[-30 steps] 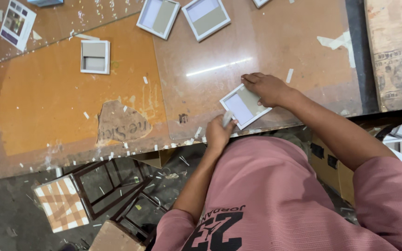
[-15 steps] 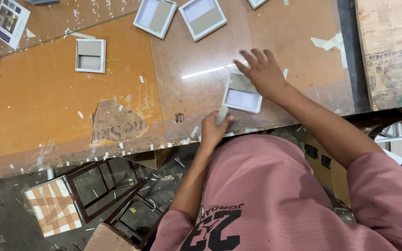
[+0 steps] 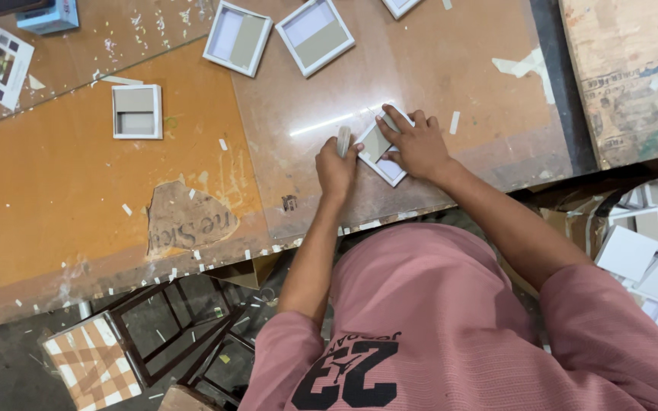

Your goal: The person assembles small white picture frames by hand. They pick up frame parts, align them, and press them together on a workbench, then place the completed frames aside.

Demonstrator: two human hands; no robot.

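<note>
At frame centre, the right hand (image 3: 419, 144) presses splayed fingers flat on a small white square frame (image 3: 378, 149) on the worktable (image 3: 78, 198). The left hand (image 3: 336, 166), curled, grips a small pale tool (image 3: 343, 140) against its edge. Three similar frames (image 3: 237, 36) lie apart in the upper part of the frame; this one seems mid-work.

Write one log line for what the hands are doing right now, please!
left hand: grips small pale tool, beside frame | right hand: flat on small white frame | frame: on worktable near front edge | two larger frames: apart, untouched
</note>
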